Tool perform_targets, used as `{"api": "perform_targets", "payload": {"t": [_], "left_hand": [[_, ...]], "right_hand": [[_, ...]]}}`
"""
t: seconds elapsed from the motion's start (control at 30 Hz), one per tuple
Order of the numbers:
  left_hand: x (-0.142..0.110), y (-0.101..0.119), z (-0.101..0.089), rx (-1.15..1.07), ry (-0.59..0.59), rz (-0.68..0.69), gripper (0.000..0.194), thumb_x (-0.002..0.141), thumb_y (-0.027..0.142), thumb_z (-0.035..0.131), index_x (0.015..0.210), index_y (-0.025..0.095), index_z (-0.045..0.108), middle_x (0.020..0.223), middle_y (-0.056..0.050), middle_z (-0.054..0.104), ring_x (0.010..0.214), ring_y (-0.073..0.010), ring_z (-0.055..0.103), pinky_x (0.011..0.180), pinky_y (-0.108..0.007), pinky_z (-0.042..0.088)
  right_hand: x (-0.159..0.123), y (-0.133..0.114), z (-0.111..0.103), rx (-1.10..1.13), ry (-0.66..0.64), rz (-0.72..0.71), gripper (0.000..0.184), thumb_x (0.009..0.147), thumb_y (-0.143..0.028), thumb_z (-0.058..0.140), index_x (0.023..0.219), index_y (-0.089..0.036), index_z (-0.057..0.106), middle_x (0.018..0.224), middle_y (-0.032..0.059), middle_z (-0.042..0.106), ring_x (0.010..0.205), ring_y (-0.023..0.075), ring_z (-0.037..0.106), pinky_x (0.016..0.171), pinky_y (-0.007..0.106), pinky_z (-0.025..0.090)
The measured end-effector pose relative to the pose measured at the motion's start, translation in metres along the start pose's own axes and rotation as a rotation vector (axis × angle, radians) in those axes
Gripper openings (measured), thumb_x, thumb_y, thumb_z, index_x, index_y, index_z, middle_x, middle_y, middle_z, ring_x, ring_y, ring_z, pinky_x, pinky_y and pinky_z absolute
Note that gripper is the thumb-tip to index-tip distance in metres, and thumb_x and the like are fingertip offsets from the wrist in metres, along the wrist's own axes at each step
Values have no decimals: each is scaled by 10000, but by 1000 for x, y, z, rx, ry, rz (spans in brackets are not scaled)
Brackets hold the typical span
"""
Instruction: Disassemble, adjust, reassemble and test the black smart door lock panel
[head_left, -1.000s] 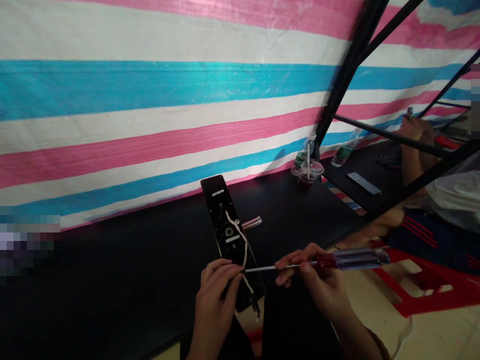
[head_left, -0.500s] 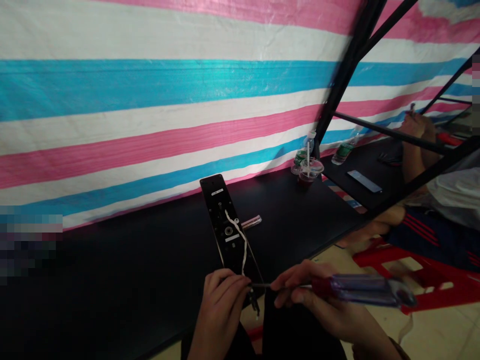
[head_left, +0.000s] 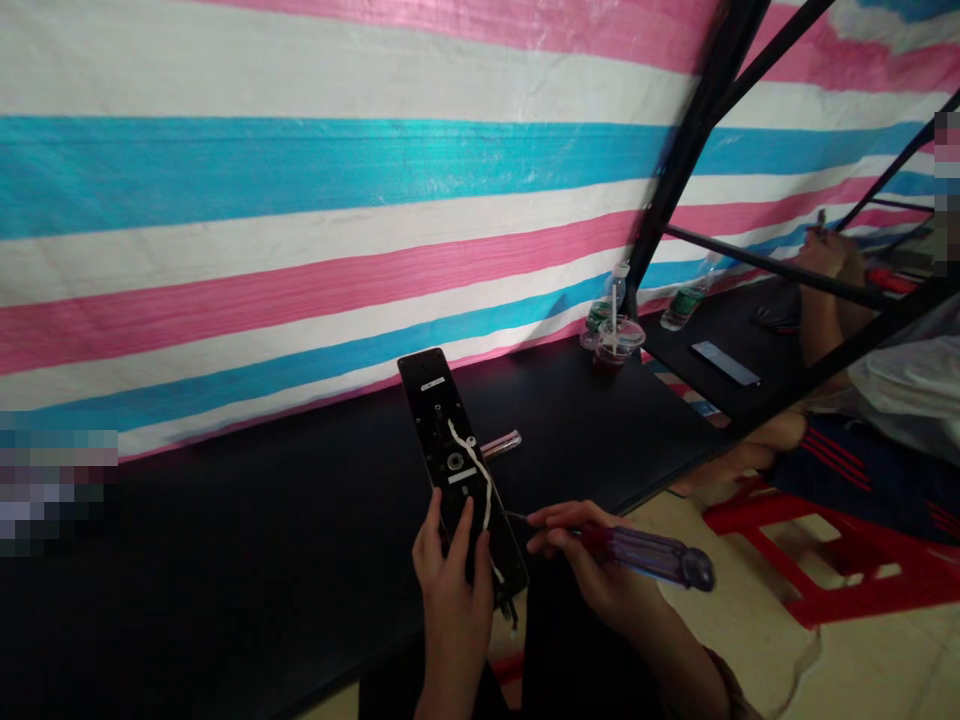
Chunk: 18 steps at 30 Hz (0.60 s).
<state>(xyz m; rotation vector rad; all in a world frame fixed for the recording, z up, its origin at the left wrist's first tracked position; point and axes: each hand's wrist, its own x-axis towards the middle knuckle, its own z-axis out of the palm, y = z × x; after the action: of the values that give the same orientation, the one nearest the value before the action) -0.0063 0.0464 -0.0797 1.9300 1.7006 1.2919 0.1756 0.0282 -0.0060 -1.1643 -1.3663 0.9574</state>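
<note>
A long black panel (head_left: 429, 410), like the back of a door lock, lies at a slant on the table, its near end over the edge. A white cable (head_left: 480, 463) runs along it to a small dark connector at the near end. My left hand (head_left: 454, 580) rests on the lower part of the panel with its fingers spread. In my right hand (head_left: 592, 560) is a screwdriver (head_left: 652, 555) with a clear purple and red handle. Its shaft points left at the panel's right edge; whether the tip touches is too small to tell.
A thin pinkish clear packet (head_left: 502, 445) lies right of the panel on the black table (head_left: 300, 520). A plastic bottle (head_left: 600, 315) and a cup with a straw (head_left: 619, 345) stand at the back right. Beyond the black frame (head_left: 675, 180), another person sits by a phone (head_left: 725, 363) and red stool (head_left: 817, 600).
My left hand has gone from a pinch at the panel's near end to lying spread on it. My right hand has shifted slightly left and up with the screwdriver.
</note>
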Motion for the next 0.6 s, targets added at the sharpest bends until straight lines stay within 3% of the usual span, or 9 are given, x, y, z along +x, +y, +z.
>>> {"api": "perform_targets", "payload": {"t": [0.3,0.5,0.6], "left_hand": [[-6,-5,6,-64,-4,-28,432,965,197,478,1363,327,586,1610,-69,332,1402,-292,384,1108,-565,375],[-9,-6,12,-187,-41,-192,395,972,255,479,1347,280,602,1677,-54,130,1475,-294,320,1147,-471,375],[-9,-7,12,-224,-68,-213,393,983,273,459,1351,261,594,1668,-70,172,1479,-277,309,1153,-448,369]], "right_hand": [[10,-14,-1,-64,-58,56,135,920,-315,648,960,-208,719,880,57,776,773,173,750,713,271,592],[25,-25,1,-45,-175,101,160,912,-331,654,976,-209,737,823,39,782,746,168,743,701,265,588],[26,-28,2,-32,-150,83,156,908,-344,655,956,-220,738,798,27,780,727,168,740,699,273,597]]}}
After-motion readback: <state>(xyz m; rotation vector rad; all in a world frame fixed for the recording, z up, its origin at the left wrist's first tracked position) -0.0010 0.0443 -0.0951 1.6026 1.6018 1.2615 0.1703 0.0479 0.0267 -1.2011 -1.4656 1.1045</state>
